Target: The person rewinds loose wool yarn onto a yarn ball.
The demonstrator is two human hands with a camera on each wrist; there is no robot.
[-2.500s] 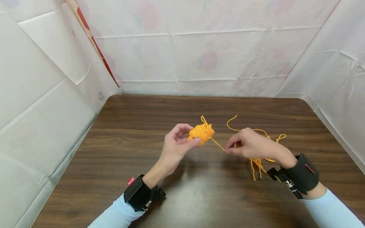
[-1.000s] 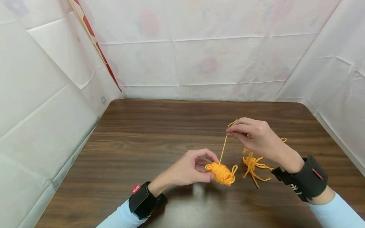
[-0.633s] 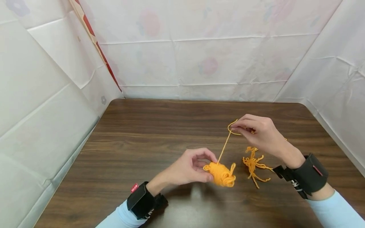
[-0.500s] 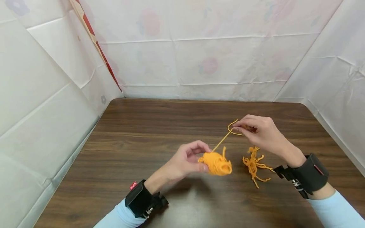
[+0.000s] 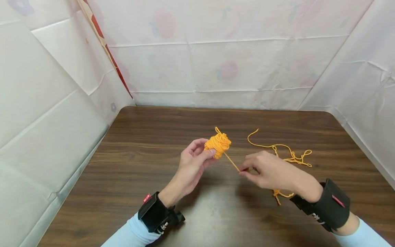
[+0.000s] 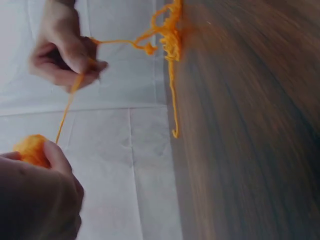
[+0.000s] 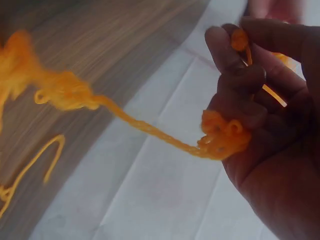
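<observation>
As the small ball of orange yarn [image 5: 217, 144] comes up off the counter [image 5: 148, 161] and back to chest height, the left hand [image 5: 192, 164] holds it by thumb and fingertips, where half a second ago the same ball sat low, near the wood. The right hand [image 5: 269, 169] has swung from the far side of the ball down to the near side and now pinches the working strand [image 5: 232, 162], which runs short and taut between the two hands. That sweep matches a wrapping stroke, and the ball looks to have taken another turn of yarn, so the winding seems to be partway along. The right wrist view shows a crumpled bit of yarn bunched in the palm behind the pinching fingers [image 7: 235, 75]. Loose yarn [image 5: 287, 154] trails across the counter beyond the right hand, with a knotted tangle [image 5: 279, 195] showing below the wrist; this unwound supply is shorter-looking than the heap seen moments before. A small red tag [image 5: 145, 198] on the left wristband [image 5: 154, 212] bears white letters too small to read; the red tab on the right wristband [image 5: 334, 206] shows no legible writing either. No brand can be made out.
</observation>
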